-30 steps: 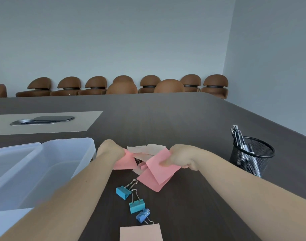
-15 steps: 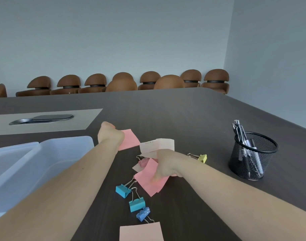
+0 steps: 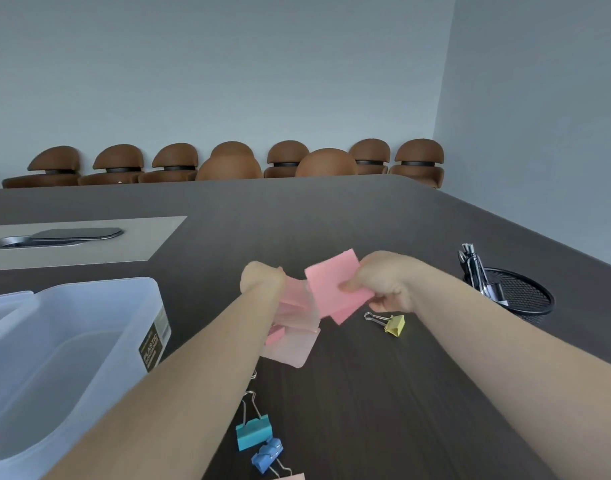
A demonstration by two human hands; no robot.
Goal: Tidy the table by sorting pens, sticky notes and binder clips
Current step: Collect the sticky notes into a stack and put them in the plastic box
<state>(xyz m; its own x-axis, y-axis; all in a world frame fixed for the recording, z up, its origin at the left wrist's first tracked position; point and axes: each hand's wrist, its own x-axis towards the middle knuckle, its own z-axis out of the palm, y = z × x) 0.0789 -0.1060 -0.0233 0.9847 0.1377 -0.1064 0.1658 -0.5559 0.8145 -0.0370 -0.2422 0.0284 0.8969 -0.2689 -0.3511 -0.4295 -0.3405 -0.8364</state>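
Pink sticky notes (image 3: 333,284) pinched in both hands (image 3: 383,282) above table (image 3: 366,220).

A pale blue-grey wall (image 3: 210,74) is seen across the far side, met at a corner by a second plain wall (image 3: 539,116) on the right. Along the far wall a row of brown chairs (image 3: 286,159) is lined up, their rounded backs showing above the table edge. The foreground is filled by a large dark wood-grain table (image 3: 332,220) with a rounded far corner. A light beige panel (image 3: 89,237) is set into its top on the left, and a grey metal cable hatch (image 3: 54,235) is fitted within it. Soft, even light is cast throughout.
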